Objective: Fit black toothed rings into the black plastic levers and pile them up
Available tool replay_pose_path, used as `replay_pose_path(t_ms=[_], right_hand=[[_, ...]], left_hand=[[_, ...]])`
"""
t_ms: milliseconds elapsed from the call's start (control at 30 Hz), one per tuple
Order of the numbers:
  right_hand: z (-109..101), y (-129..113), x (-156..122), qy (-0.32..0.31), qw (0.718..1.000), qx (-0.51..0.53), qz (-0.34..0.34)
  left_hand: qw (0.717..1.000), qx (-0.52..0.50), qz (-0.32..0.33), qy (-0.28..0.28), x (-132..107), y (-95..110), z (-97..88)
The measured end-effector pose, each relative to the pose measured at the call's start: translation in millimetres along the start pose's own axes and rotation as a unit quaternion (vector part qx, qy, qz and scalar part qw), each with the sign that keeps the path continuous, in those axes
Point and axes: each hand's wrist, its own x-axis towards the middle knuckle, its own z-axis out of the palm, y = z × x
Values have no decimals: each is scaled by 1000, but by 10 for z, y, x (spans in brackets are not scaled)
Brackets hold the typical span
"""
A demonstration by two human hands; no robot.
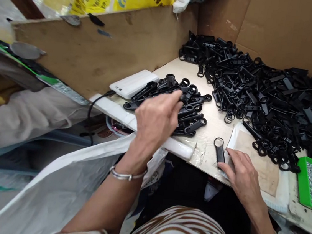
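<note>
My left hand (pixel 158 119) is closed in a pinch over a small heap of black plastic parts (pixel 191 126). At its fingertips shows the dark end of a black plastic part (pixel 183 98), mostly hidden by the fingers. My right hand (pixel 243 176) rests at the table edge, its thumb and forefinger closed on the lower end of a black ring-ended handle (pixel 219 153). That piece lies on the table with its open ring pointing away from me.
A large pile of black parts (pixel 247 87) spreads against the cardboard wall (pixel 295 32). A green tray (pixel 305 184) of small metal pieces stands at right. A white power bank (pixel 134 83) with a cable lies by the wooden board (pixel 110 48). A white sack (pixel 78 175) hangs below.
</note>
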Motion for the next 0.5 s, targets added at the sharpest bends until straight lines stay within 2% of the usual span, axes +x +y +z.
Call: replay_pose_path(t_ms=[100,167,233,300,367,400,467,500], right_hand=[[1,-99,-4,-15,999,-31,0],[-4,-147,7,-37,999,-19,11],[-6,-165,27,-63,997,29,39],[0,-152,44,-70,987,113,92],[9,-122,43,-49,956,235,166],[10,-107,32,-33,930,304,205],[-8,-87,-13,-15,867,425,258],[-30,-80,-44,-19,846,463,263]], left_hand=[[998,68,11,-15,224,-200,61],[997,70,23,-15,286,-219,87],[998,48,29,11,261,-137,84],[998,2,40,42,140,32,65],[996,-71,45,40,-62,255,60],[992,-118,35,18,-179,376,73],[970,-231,-16,-71,-404,613,140],[944,-303,-50,-125,-496,722,193]])
